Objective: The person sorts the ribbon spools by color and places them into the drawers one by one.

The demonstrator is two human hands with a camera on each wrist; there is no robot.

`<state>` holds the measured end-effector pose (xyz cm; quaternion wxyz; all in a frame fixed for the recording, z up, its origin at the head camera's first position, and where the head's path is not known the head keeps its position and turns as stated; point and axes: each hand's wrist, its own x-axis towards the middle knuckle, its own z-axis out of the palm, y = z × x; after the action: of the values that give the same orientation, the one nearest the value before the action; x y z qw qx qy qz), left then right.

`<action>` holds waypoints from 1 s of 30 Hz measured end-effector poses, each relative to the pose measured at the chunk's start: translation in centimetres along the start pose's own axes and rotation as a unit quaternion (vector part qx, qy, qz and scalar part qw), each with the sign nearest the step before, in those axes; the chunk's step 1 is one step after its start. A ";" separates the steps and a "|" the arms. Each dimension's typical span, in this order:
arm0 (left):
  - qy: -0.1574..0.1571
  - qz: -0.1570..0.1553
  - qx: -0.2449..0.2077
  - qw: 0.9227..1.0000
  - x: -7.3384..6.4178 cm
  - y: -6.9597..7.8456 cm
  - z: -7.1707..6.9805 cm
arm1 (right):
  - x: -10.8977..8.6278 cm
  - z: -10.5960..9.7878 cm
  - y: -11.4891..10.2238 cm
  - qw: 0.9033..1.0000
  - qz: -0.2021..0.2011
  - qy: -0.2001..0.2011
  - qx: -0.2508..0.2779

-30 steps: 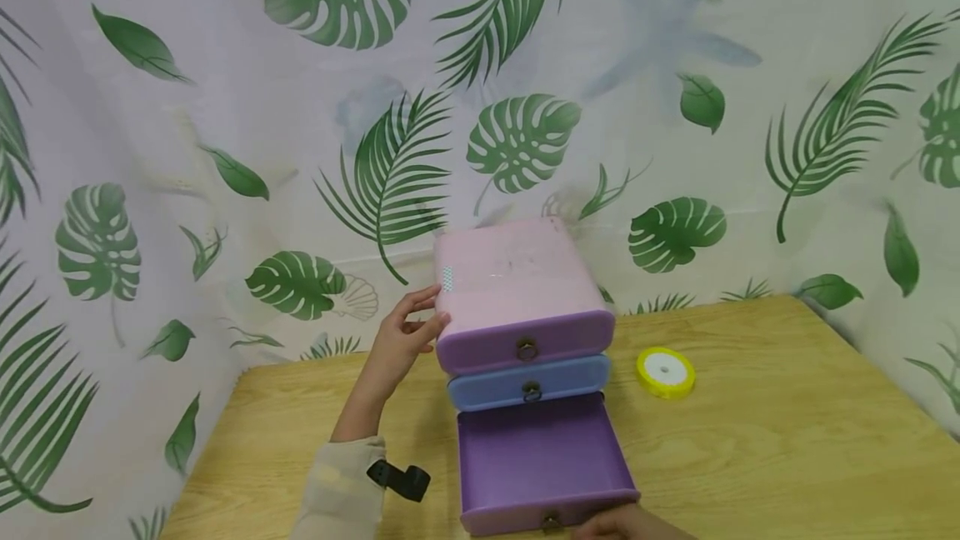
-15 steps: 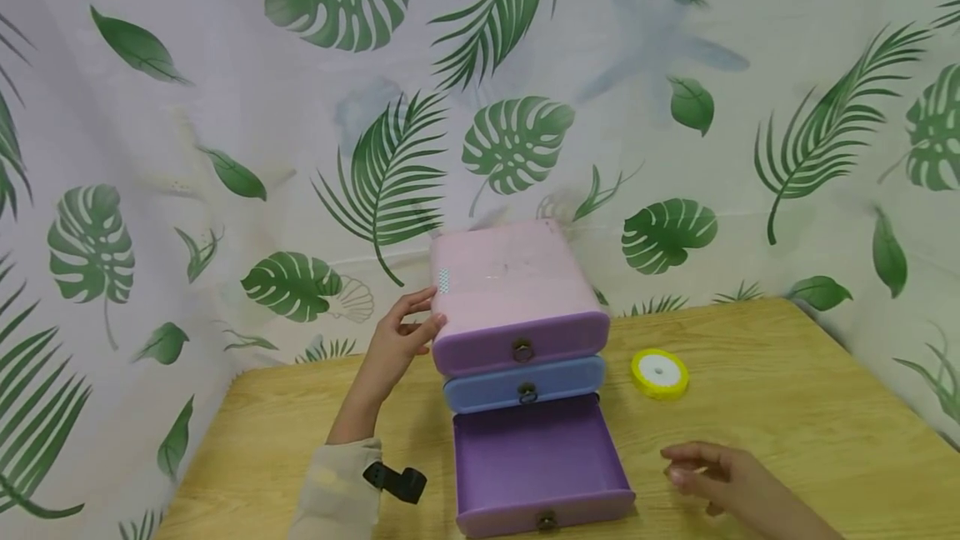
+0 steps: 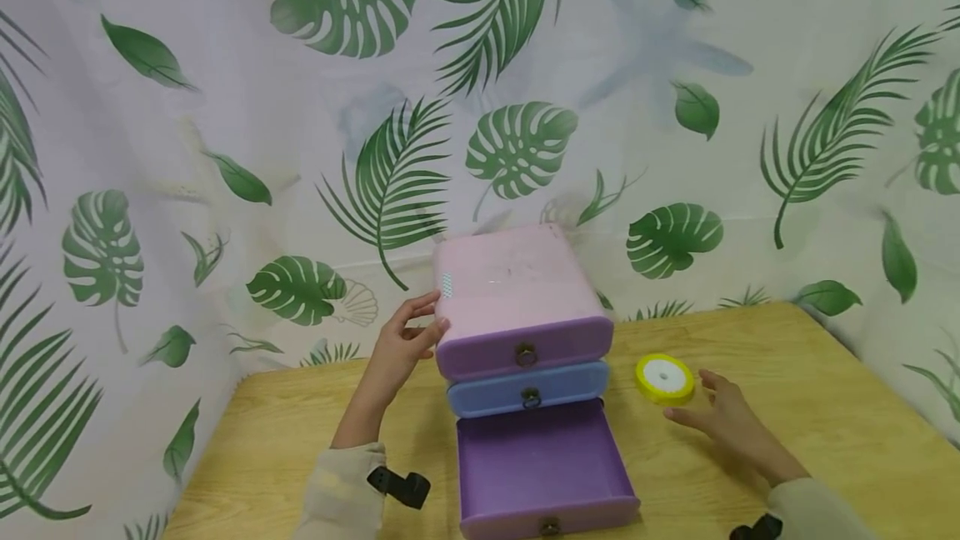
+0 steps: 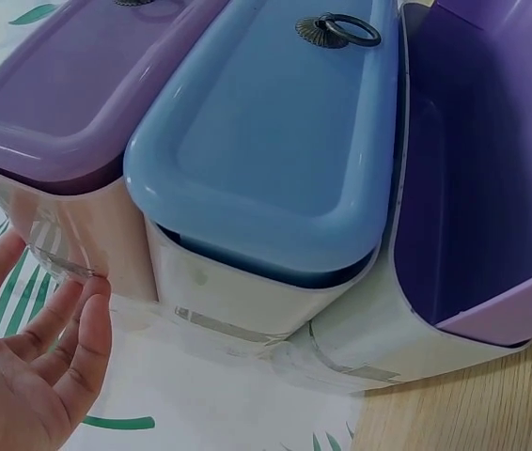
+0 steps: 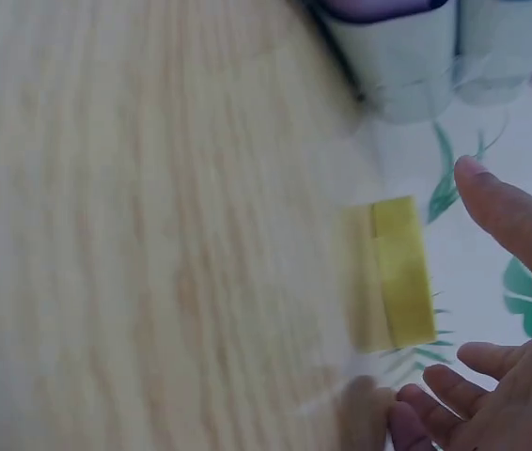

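A pink drawer cabinet (image 3: pixel 517 277) stands near the back of the table. Its top drawer (image 3: pixel 480 354) is purple, and a blue drawer (image 3: pixel 487 395) sits below. The lowest purple drawer (image 3: pixel 536 465) is pulled far out, its visible floor bare. My left hand (image 3: pixel 395 350) touches the cabinet's left side near the top with its fingertips; in the left wrist view those fingers are loosely bent. At the right lies a yellow ribbon spool (image 3: pixel 665 379) with a white face. My right hand (image 3: pixel 723 417) hovers just right of it, thumb and fingers spread around empty space.
The wood-grain table (image 3: pixel 795 373) extends on both sides of the cabinet. A leaf-printed white sheet (image 3: pixel 517 65) hangs behind it and at the sides. Dark ring pulls (image 3: pixel 527 354) stick out from the drawer fronts.
My right hand has left the lowest drawer's front and moved right and up to beside the yellow spool, its fingers spreading. My left hand stays at the cabinet's side.
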<state>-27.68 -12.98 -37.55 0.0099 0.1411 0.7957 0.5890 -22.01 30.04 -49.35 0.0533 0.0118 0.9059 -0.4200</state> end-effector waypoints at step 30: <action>0.007 -0.003 -0.002 1.000 0.1 -0.3 -0.1 | 1.0 1.5 -0.5 0.990 -0.069 0.085 -0.088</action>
<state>-27.83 -13.15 -37.80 0.0059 0.1346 0.7951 0.5913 -22.94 28.60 -50.03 -0.0523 -0.0200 0.9391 -0.3390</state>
